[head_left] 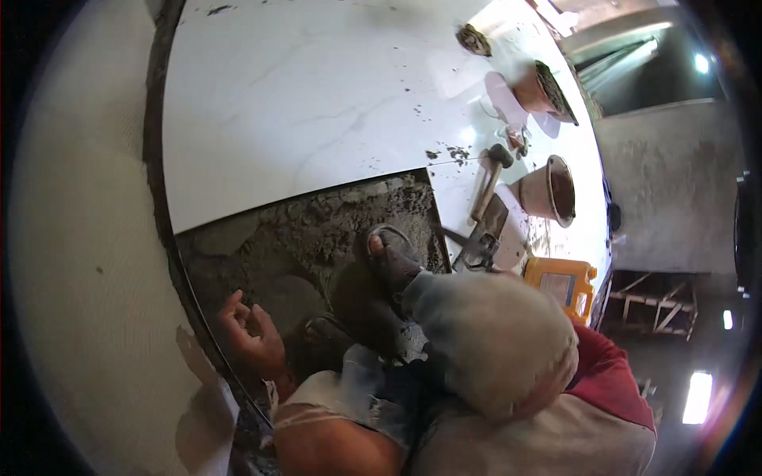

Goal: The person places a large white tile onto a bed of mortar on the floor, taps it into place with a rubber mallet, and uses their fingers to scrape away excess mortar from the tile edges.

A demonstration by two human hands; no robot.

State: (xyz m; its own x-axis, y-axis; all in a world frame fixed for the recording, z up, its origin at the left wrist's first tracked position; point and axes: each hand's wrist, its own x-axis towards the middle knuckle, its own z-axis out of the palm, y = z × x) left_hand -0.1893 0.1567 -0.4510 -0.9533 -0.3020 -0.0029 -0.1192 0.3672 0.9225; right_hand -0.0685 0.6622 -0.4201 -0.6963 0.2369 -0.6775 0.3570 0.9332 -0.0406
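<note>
My left hand (255, 339) is over the left part of a patch of wet grey mortar (298, 230), near the wall. Its fingers are apart and loosely bent, with nothing in them. My sandalled foot (389, 258) rests on the mortar, below the edge of a large white tile (294, 103). Bent knees in pale trousers (492, 341) fill the lower middle. Behind the knee, the red sleeve (609, 373) shows on the right; my right hand is hidden. A dark flat tool (480, 246), perhaps a trowel, lies just beyond that knee.
A mallet (490, 182) with a wooden handle lies on the tiles. Beside it stands a bucket (548, 192); farther off is a mortar-filled bucket (544, 91) and a mortar lump (473, 40). A yellow jerrycan (562, 285) stands right. The pale wall (87, 238) borders the left.
</note>
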